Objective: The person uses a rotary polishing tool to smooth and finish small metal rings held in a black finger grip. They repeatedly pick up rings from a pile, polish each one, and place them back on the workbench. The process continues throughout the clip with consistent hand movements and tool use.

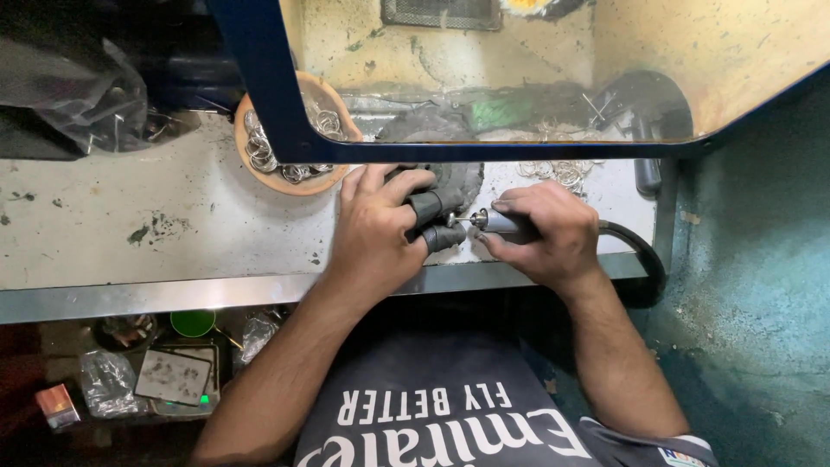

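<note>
My left hand (373,227) rests on the white workbench (156,225), with dark rubber covers on its thumb and forefinger (437,220). These pinch a very small piece that I cannot make out. My right hand (546,232) grips a slim grey rotary handpiece (501,223) like a pen. Its thin metal tip (461,221) points left and touches the spot between the covered fingertips. A black flexible hose (635,251) runs from the handpiece off to the right.
A terracotta bowl (285,183) of silver rings sits behind my left hand. More loose rings (562,171) lie behind my right hand. A blue-framed clear shield (277,95) stands over the bench back. Plastic bags and a small tray (173,376) sit below the bench edge.
</note>
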